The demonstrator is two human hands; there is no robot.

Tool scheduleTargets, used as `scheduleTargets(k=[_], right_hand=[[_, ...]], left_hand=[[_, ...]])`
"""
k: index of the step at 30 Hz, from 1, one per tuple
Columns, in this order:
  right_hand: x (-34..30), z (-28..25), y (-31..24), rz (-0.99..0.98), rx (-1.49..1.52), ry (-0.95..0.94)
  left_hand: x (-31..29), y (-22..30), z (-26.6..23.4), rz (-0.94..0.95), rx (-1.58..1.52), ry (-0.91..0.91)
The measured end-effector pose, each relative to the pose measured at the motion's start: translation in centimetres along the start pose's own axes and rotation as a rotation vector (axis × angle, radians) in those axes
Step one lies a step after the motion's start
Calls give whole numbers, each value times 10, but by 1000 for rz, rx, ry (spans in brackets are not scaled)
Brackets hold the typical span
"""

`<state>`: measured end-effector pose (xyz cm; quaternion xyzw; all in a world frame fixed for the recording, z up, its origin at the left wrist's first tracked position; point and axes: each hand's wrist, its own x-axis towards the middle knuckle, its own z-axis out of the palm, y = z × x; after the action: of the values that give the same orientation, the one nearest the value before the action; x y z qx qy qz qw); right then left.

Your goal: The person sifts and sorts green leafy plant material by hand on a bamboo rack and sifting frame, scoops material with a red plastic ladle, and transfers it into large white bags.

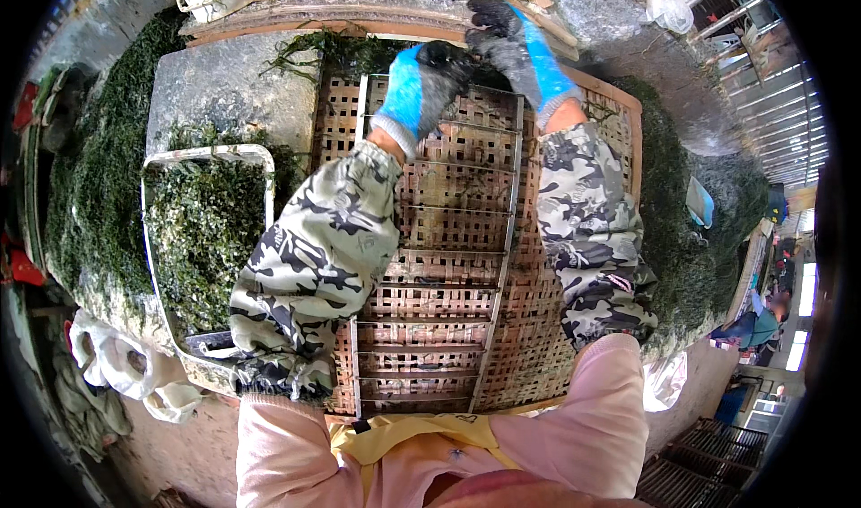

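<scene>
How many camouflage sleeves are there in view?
2: the left sleeve leads up to the left hand, the right sleeve to the right hand, both hands near the metal rack. No others show clearly.

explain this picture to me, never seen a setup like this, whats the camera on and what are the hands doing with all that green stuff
There's no machine here: a person works with two gloved hands, and the camera sits on their head looking down. Its fisheye lens bends straight edges near the rim.

The left hand is at the far end of a ladder-like metal frame, which lies on a lattice panel full of square holes. The right hand is beside it, near the panel's far edge. The fingers are partly hidden, so I can't tell what either grips.

Dark green, weed-like heaps lie on both sides. At left, a pale-rimmed container holds chopped-looking green bits.
</scene>
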<state>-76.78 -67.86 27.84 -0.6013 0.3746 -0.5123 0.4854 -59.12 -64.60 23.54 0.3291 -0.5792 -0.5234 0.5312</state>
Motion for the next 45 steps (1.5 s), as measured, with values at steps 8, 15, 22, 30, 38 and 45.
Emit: scheduleTargets(k=[8, 15, 22, 30, 38, 45], right_hand=[[-21, -62, -5, 35, -300, 11], [-52, 21, 0, 27, 95, -104], [-39, -18, 10, 114, -10, -43], [-39, -67, 25, 238, -388, 188], [-44, -76, 24, 10, -293, 269], [-53, -5, -5, 156, 395, 145]], left_hand=[[17, 17, -48, -120, -67, 26], [32, 7, -61, 42, -36, -224], [25, 39, -117, -133, -69, 23], [23, -3, -107, -38, 937, 255], [-12, 26, -115, 384, 1177, 505], [-29, -31, -44, 425, 1525, -105]])
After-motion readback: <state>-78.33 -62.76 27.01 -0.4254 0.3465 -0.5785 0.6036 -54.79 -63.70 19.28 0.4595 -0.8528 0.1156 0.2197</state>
